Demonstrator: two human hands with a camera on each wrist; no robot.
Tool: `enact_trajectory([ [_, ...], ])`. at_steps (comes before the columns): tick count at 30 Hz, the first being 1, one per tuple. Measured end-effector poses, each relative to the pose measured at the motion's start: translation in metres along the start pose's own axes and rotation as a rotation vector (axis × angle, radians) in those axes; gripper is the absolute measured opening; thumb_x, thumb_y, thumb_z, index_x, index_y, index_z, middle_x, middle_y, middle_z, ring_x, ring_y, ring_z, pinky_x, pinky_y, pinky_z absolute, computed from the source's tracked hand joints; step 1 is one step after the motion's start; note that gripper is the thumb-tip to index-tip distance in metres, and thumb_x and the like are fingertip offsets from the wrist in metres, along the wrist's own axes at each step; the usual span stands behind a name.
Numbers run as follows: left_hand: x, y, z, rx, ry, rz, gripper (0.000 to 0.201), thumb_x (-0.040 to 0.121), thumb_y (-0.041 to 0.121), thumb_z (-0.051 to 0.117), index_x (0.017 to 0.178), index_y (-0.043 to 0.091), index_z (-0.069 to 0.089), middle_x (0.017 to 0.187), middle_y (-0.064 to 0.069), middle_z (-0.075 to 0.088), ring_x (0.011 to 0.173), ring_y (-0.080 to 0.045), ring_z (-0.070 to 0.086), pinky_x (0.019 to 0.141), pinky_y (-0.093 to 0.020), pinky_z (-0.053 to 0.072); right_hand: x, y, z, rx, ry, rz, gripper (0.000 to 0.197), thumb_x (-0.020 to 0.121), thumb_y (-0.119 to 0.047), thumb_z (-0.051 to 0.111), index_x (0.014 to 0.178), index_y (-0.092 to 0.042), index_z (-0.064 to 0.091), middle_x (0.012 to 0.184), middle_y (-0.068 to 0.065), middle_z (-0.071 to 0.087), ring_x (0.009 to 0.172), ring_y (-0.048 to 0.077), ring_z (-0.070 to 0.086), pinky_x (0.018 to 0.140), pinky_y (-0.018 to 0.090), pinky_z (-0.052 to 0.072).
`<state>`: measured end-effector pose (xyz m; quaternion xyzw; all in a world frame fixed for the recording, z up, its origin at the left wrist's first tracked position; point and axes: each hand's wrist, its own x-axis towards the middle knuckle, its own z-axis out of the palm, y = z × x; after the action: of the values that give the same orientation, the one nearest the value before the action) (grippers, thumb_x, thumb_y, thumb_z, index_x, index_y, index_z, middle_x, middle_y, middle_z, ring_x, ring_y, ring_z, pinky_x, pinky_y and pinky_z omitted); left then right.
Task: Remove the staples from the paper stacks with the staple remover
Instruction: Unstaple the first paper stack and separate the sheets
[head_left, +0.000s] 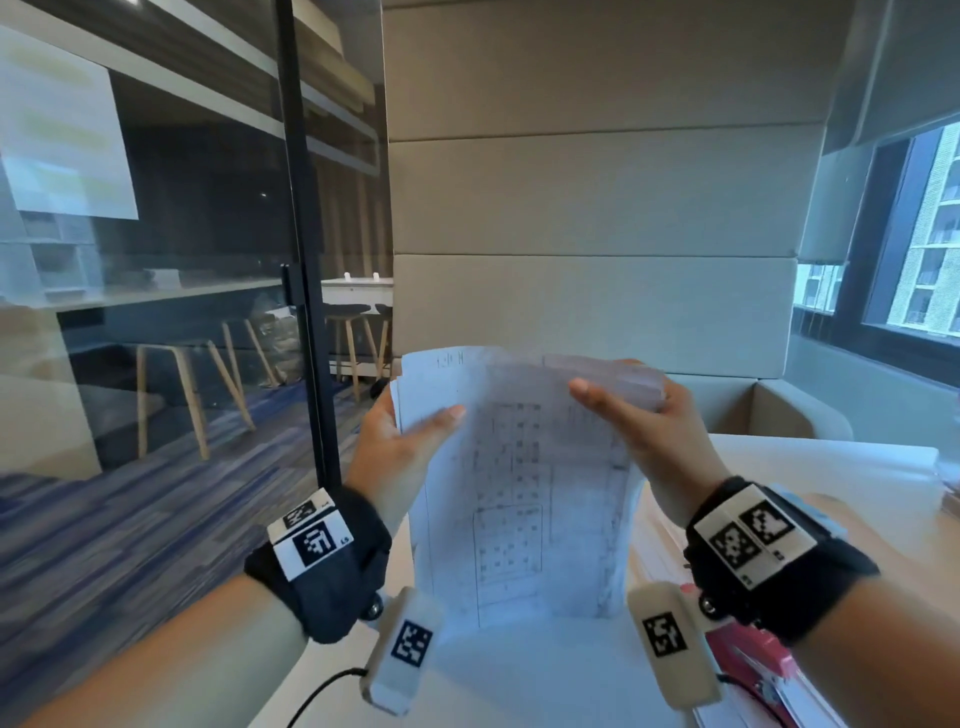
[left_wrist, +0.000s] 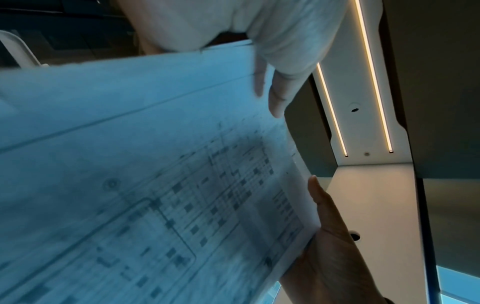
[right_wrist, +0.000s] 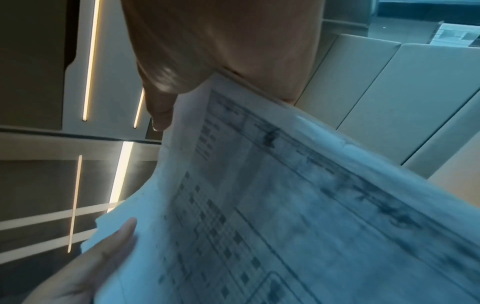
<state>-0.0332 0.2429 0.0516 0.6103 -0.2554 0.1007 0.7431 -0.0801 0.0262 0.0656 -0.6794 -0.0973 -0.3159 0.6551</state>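
I hold one stapled paper stack (head_left: 514, 493), printed with grid tables, upright over the white table (head_left: 519, 675). My left hand (head_left: 400, 441) grips its upper left edge, thumb on the front sheet. My right hand (head_left: 649, 415) grips the upper right corner, thumb on the front, and bends the top of the sheets. In the left wrist view the paper stack (left_wrist: 155, 164) fills the picture; in the right wrist view the paper stack (right_wrist: 285, 205) does too. No staple shows. A red tool (head_left: 753, 654) lies under my right wrist, partly hidden; what it is I cannot tell.
More paper stacks (head_left: 660, 545) lie on the table to the right. A glass wall with a black post (head_left: 306, 260) stands on the left. A beige padded bench back (head_left: 597, 301) rises behind the table, and a window (head_left: 924, 234) is at the right.
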Motion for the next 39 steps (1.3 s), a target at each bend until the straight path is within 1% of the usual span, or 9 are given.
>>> enact_trajectory([
  [4, 0.006, 0.008, -0.005, 0.174, -0.028, 0.18, 0.065, 0.075, 0.025, 0.073, 0.128, 0.052, 0.046, 0.144, 0.017, 0.042, 0.14, -0.008, 0.029, 0.115, -0.043, 0.024, 0.007, -0.005, -0.004, -0.034, 0.096, -0.079, 0.051, 0.063, -0.05, 0.082, 0.107, -0.036, 0.061, 0.099, 0.011, 0.069, 0.095, 0.027, 0.066, 0.091, 0.046, 0.053],
  [11, 0.014, 0.011, 0.0, 0.246, -0.003, 0.228, 0.028, 0.075, 0.019, 0.074, 0.085, 0.038, 0.056, 0.102, 0.021, 0.057, 0.107, 0.002, 0.05, 0.102, -0.033, 0.035, 0.008, -0.009, 0.005, -0.085, 0.102, -0.141, 0.03, 0.07, -0.044, 0.079, 0.094, -0.03, 0.069, 0.093, -0.021, 0.066, 0.09, 0.003, 0.059, 0.083, 0.024, 0.049],
  [15, 0.013, 0.012, -0.002, 0.188, 0.092, 0.204, 0.036, 0.067, 0.024, 0.074, 0.087, 0.037, 0.047, 0.097, 0.012, 0.047, 0.101, -0.012, 0.047, 0.103, -0.049, 0.038, 0.007, 0.002, -0.002, 0.017, 0.02, -0.022, 0.051, 0.059, -0.038, 0.089, 0.102, -0.021, 0.068, 0.101, 0.012, 0.072, 0.09, 0.019, 0.066, 0.082, 0.04, 0.057],
  [18, 0.009, 0.01, -0.004, 0.143, 0.079, 0.177, 0.044, 0.067, 0.019, 0.077, 0.094, 0.034, 0.045, 0.102, 0.003, 0.049, 0.105, -0.023, 0.053, 0.098, -0.054, 0.045, -0.006, 0.013, -0.005, 0.084, -0.082, 0.138, 0.049, 0.056, -0.026, 0.087, 0.099, -0.009, 0.072, 0.1, 0.011, 0.074, 0.091, 0.024, 0.071, 0.086, 0.046, 0.056],
  [21, 0.002, 0.004, 0.0, -0.02, 0.038, 0.138, 0.06, 0.076, -0.005, 0.071, 0.115, 0.031, 0.044, 0.101, -0.001, 0.059, 0.092, -0.014, 0.064, 0.079, -0.033, 0.054, -0.022, 0.027, -0.004, 0.096, -0.022, 0.198, 0.038, 0.056, -0.027, 0.084, 0.088, -0.008, 0.076, 0.093, 0.012, 0.076, 0.088, 0.026, 0.073, 0.086, 0.05, 0.056],
  [24, -0.012, -0.009, 0.003, -0.086, 0.021, 0.021, 0.058, 0.082, -0.009, 0.064, 0.128, 0.023, 0.048, 0.111, 0.002, 0.069, 0.101, -0.011, 0.067, 0.083, -0.029, 0.055, -0.027, 0.029, 0.0, 0.089, 0.105, 0.148, 0.022, 0.065, -0.023, 0.083, 0.079, -0.008, 0.076, 0.081, 0.008, 0.076, 0.074, 0.021, 0.072, 0.075, 0.043, 0.059],
  [27, -0.022, -0.019, 0.001, -0.022, 0.039, -0.063, 0.033, 0.084, -0.001, 0.066, 0.109, 0.02, 0.065, 0.103, 0.008, 0.074, 0.101, -0.01, 0.068, 0.091, -0.03, 0.053, -0.023, 0.017, 0.003, 0.123, 0.142, 0.112, 0.011, 0.073, -0.018, 0.08, 0.076, -0.01, 0.075, 0.078, 0.004, 0.076, 0.071, 0.017, 0.071, 0.071, 0.036, 0.059],
  [30, -0.023, -0.022, -0.003, -0.014, 0.096, -0.066, 0.021, 0.084, 0.0, 0.067, 0.095, 0.017, 0.069, 0.087, 0.013, 0.075, 0.087, -0.003, 0.07, 0.079, -0.017, 0.054, -0.017, 0.009, 0.002, 0.165, 0.067, 0.12, 0.023, 0.066, -0.029, 0.081, 0.078, -0.01, 0.075, 0.083, 0.007, 0.075, 0.075, 0.02, 0.07, 0.075, 0.04, 0.059],
  [39, -0.061, -0.056, -0.006, 0.039, 0.001, -0.245, 0.027, 0.082, -0.003, 0.067, 0.098, 0.019, 0.071, 0.098, 0.006, 0.075, 0.096, -0.008, 0.069, 0.086, -0.026, 0.049, -0.06, 0.058, -0.011, -0.011, -0.066, 0.335, 0.053, 0.054, -0.04, 0.092, 0.097, -0.015, 0.075, 0.1, 0.005, 0.076, 0.096, 0.024, 0.071, 0.092, 0.053, 0.053],
])
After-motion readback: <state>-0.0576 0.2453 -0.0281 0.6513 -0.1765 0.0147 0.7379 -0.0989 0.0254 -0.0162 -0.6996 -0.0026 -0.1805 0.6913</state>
